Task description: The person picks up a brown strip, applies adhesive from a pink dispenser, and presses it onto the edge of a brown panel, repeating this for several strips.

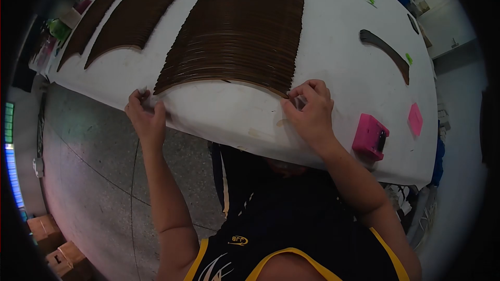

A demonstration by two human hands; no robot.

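Many thin, dark brown curved strips (234, 36) lie side by side on the white-covered table (219, 112), forming a wide ribbed sheet in front of me. At the near right corner of this sheet, my right hand (312, 112) has its thumb and fingers closed at the end of the nearest strip. Just off the near left corner is my left hand (147, 119), thumb and index finger apart. A small pale bit shows at its fingertips; I cannot make out what it is.
Two more groups of brown strips, a wider one (138, 15) and a narrow one (94, 23), lie to the left. On the right are a pink block with a dark part (369, 138), a pink flat piece (414, 119) and a dark curved piece (388, 51). Cardboard boxes (65, 260) stand on the floor.
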